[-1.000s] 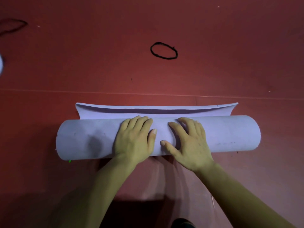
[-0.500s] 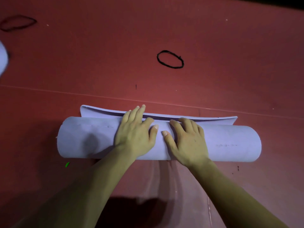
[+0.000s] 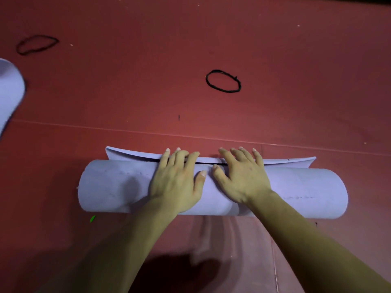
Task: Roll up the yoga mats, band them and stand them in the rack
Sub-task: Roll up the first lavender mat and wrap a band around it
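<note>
So, nearest the camera, two bare forearms reach forward over the red floor [image 3: 296,81]. A tiny green speck [image 3: 92,218] lies just off the near left corner of the roll. The lavender yoga mat [image 3: 300,193] is almost fully rolled and lies crosswise on the floor, right under both hands. The left hand [image 3: 175,180] and right hand [image 3: 241,176] sit side by side on the middle of the roll. They're palms down with fingers straight and a bit spread, thumbs nearly touching, gripping nothing and just pressing flat. The fingertips reach over the far side onto the mat's loose end [image 3: 131,155], a thin strip poking out beyond the roll with its corners curled up. Past that, a pale seam runs across the floor. Further out, a black band [image 3: 207,81] lies in a closed loop, well apart from the mat. Way off to the far left there's a second black loop [image 3: 42,35], and nearer than it another lavender mat [image 3: 10,89], cut off by the frame edge.
</note>
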